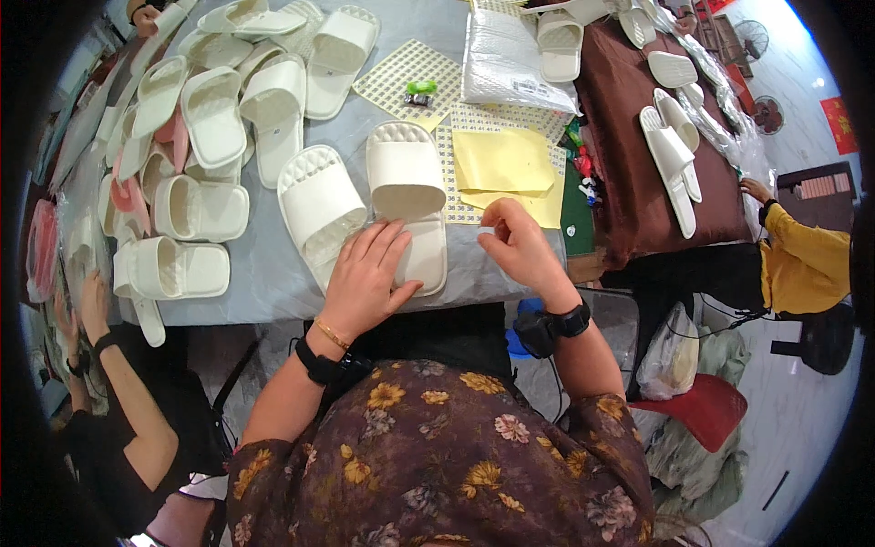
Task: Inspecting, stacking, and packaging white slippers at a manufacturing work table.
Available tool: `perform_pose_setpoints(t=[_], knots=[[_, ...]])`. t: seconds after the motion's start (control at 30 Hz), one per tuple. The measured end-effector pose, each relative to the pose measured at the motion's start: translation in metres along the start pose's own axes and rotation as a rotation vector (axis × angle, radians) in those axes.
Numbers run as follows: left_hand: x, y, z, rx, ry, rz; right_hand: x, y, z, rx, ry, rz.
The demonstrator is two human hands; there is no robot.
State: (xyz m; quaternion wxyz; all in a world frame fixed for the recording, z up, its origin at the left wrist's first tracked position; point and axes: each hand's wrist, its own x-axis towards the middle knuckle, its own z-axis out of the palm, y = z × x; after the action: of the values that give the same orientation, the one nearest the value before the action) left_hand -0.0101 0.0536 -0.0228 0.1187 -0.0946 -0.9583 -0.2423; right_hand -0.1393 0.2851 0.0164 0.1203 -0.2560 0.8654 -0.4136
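Note:
Two white slide slippers lie side by side in front of me, a left one [321,196] and a right one [406,164], toes pointing away. My left hand [366,273] rests across their near parts with its fingers stretched out, touching the footbed of the right one. Just right of that slipper, my right hand [524,244] is raised with thumb and forefinger drawn together; anything between them is too small to make out. Beneath and beyond it lie a plain yellow paper [504,162] and pale yellow sheets of small number stickers [392,77].
Many white slippers [214,118] are heaped on the left of the grey-covered table [246,305]. A white padded mailer [510,59] lies at the back. On the right, a brown-covered surface [620,137] bears more slippers [670,159]. Co-workers' arms [137,401] show at both sides.

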Motion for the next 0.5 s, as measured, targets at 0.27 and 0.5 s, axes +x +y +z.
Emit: perform_pose_setpoints(t=[0.27,0.5], knots=[[-0.001,0.000,-0.001,-0.057,0.027,-0.005,0.025,-0.024,0.036,0.123,-0.379,0.022],[-0.002,-0.001,-0.001,-0.074,0.032,-0.005,0.041,-0.031,0.046,-0.012,-0.427,0.001]])
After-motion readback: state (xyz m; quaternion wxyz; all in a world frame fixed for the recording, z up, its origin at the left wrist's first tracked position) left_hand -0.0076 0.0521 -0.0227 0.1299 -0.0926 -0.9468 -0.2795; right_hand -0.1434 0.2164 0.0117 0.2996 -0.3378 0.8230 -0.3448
